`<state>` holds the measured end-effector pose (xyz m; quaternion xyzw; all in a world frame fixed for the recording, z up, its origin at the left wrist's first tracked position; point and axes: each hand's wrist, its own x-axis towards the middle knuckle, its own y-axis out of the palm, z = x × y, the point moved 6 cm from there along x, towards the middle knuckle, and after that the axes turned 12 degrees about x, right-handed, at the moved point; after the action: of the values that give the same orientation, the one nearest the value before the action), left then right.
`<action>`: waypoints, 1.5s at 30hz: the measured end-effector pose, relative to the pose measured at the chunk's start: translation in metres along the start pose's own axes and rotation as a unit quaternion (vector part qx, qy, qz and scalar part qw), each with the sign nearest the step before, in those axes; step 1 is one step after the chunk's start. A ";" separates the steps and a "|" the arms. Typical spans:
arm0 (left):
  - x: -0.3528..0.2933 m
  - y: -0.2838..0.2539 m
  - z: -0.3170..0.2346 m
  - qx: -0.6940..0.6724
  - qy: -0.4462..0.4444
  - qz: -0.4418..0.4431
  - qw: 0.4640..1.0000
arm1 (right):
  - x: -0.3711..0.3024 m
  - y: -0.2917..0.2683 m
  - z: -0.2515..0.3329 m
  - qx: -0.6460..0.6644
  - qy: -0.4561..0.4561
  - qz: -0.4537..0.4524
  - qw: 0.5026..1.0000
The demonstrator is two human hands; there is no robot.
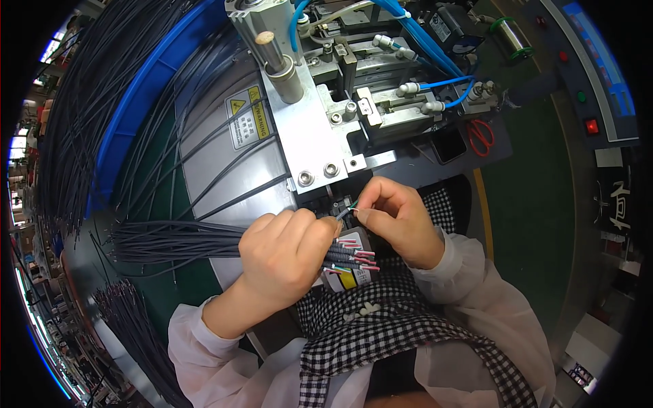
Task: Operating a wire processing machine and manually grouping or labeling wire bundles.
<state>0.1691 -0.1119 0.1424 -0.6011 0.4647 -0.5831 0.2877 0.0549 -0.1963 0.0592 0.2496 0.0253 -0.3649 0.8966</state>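
My left hand [289, 251] is closed around a thick bundle of dark grey cables [177, 243], whose stripped ends with red, white and green inner wires [359, 257] stick out past the fingers. One cable end [345, 211] stands apart from the bundle, at the left thumb and forefinger. My right hand [398, 219] pinches the thin coloured wires of that cable end between thumb and forefinger. Both hands are just in front of the metal machine [306, 129], close to its small clamp area, which is partly hidden.
A blue bin [129, 129] full of long black cables stands at the left. More cable bundles [132, 326] lie at the lower left. Single cables cross the silver cover [235, 183]. Red-handled scissors [481, 138], a solder wire spool [511, 39] and a control panel [590, 98] are at the right.
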 end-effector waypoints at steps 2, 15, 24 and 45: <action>0.001 0.004 0.000 0.022 0.004 0.012 1.000 | 0.000 -0.002 -0.001 -0.025 0.001 -0.006 1.000; 0.007 0.012 0.002 0.045 -0.013 0.038 0.998 | 0.008 -0.008 -0.004 -0.078 -0.005 -0.031 0.996; 0.007 0.014 0.004 0.041 -0.028 0.042 0.998 | 0.009 -0.007 -0.009 -0.019 0.003 -0.059 0.998; 0.000 0.010 0.016 -0.021 -0.001 0.055 0.998 | 0.015 -0.005 -0.018 0.075 0.093 -0.066 0.991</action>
<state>0.1828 -0.1192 0.1305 -0.5812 0.5086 -0.5562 0.3070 0.0646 -0.2004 0.0381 0.3466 0.0975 -0.3993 0.8432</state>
